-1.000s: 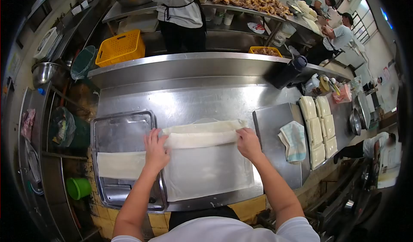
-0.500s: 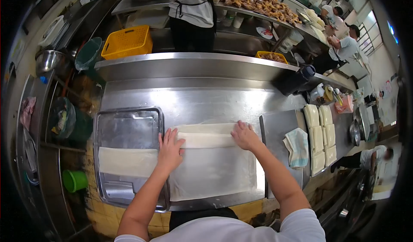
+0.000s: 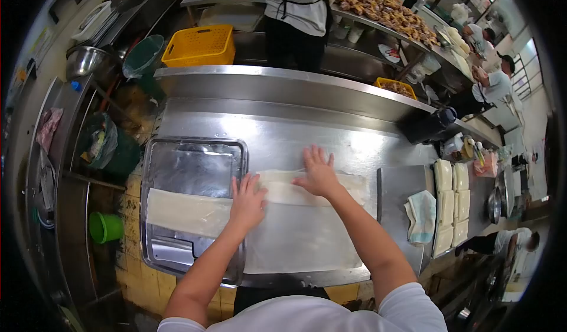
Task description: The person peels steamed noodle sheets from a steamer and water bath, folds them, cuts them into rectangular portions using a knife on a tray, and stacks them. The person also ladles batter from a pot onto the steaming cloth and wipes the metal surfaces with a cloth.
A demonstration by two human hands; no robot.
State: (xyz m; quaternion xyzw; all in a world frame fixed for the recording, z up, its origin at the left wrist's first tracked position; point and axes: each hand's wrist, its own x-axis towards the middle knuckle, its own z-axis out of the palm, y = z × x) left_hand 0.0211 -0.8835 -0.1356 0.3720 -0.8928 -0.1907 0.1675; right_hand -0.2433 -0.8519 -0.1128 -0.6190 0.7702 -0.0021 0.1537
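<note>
A thin, pale dough sheet [image 3: 304, 240] lies flat on the steel counter, its far edge folded over into a double band [image 3: 280, 195]. At the left end of that band rests my left hand [image 3: 248, 203], fingers spread and palm down. My right hand [image 3: 318, 172] lies over the middle of the band, fingers apart, grasping nothing. To the left, a long folded dough strip [image 3: 183, 211] lies across a metal tray [image 3: 155, 155], its right end close to my left wrist.
Right of the sheet stand a steel board [image 3: 396, 184], a folded cloth [image 3: 420, 217] and a tray of several pale folded packets [image 3: 444, 202]. A dark cylindrical container [image 3: 431, 125] is by the raised back ledge [image 3: 283, 81]. Co-workers stand beyond and at right.
My right hand has moved left along the folded band, from its right end to its middle. My left hand stays at the left end. The camera view has shifted slightly.
</note>
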